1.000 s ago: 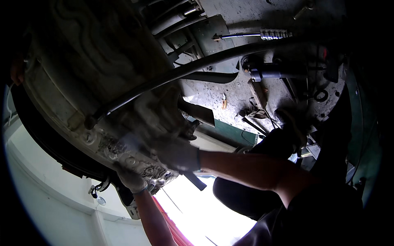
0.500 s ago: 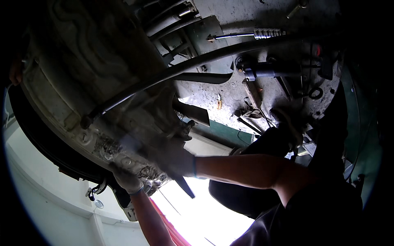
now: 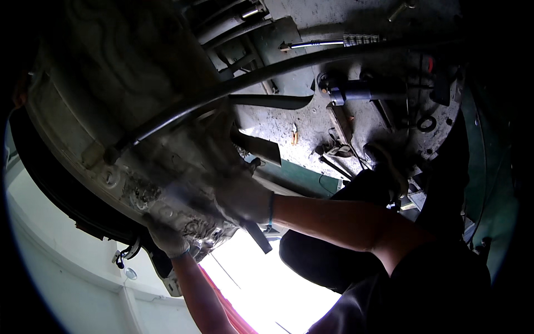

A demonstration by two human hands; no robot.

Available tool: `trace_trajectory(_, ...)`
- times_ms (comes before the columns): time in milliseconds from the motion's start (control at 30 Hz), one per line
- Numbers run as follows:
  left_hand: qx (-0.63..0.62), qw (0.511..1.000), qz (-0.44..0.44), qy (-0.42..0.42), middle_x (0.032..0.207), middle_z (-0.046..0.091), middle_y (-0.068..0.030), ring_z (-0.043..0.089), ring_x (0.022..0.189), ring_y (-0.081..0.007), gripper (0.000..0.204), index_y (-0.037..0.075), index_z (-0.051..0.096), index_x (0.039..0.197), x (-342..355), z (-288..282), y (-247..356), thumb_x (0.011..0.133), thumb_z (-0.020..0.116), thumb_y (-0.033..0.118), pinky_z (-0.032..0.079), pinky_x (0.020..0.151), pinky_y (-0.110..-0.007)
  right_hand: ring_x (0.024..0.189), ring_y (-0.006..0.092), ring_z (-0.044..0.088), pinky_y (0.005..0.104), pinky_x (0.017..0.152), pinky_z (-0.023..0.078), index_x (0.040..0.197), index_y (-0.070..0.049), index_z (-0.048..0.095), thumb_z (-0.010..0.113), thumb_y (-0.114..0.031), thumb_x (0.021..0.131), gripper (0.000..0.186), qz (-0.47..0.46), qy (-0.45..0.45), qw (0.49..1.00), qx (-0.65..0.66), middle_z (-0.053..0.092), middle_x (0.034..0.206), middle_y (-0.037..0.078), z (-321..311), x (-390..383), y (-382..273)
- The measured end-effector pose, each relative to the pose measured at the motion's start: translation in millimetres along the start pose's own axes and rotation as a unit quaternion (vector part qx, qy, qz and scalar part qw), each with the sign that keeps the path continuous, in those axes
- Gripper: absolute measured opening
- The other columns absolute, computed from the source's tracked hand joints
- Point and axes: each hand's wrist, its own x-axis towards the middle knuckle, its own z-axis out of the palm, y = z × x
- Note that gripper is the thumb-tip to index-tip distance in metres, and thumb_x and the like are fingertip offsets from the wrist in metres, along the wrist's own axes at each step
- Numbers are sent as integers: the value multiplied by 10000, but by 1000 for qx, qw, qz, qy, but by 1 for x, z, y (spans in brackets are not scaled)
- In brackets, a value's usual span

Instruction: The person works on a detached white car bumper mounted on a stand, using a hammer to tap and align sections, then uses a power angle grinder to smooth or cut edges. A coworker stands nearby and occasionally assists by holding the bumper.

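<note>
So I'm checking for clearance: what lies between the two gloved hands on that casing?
In the head view, only grimy cast-metal casing lies between the left hand and the right hand; both rest on it.

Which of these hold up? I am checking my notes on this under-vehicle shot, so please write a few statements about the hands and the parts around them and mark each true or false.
1. Both hands wear light work gloves. True: the left hand and the right hand are both gloved.
2. The right hand rests on the floor. False: it presses against the dirty metal housing overhead.
3. A dark handle sticks out below the right hand. True.
4. A long dark hose runs across the housing. True.
5. The left hand grips the hose. False: it is at the housing's lower edge, apart from the hose.
</note>
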Motion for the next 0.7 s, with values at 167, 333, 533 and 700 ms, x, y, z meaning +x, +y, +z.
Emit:
trace_trajectory(167, 227, 966, 39, 114, 1596, 397, -184, 449, 1421, -268, 639, 10, 278, 1620, -34, -49, 19, 1120, 446, 371, 310, 1238, -381, 578, 168, 658, 338, 575, 547, 832, -20, 615, 526, -208, 1051, 301, 292, -93, 891, 334, 595, 572, 71, 25, -9, -44)
trace_trajectory(333, 306, 895, 15, 325, 1641, 338, -184, 387, 1485, -291, 603, 31, 248, 1634, -28, -18, -2, 1133, 377, 340, 275, 1262, -382, 782, 252, 698, 391, 790, 585, 1269, 106, 608, 519, -93, 968, 372, 148, -219, 964, 4, 678, 1018, 259, -9, -2, -8)
trace_trajectory(533, 325, 897, 39, 298, 1656, 322, -174, 381, 1492, -279, 591, 29, 252, 1635, -18, -21, 2, 1136, 371, 321, 279, 1259, -381, 659, 293, 698, 421, 779, 584, 1214, 23, 615, 545, -121, 990, 275, -11, -63, 998, -20, 666, 1057, 301, 49, -33, 14)
trace_trajectory(700, 334, 806, 59, 486, 1670, 299, -186, 380, 1495, -283, 586, -9, 257, 1626, 1, 19, -3, 1129, 389, 273, 275, 1259, -381, 715, 289, 705, 430, 693, 569, 1096, -31, 632, 523, -119, 997, 171, 135, -9, 991, -23, 671, 915, 221, 32, -22, -15)
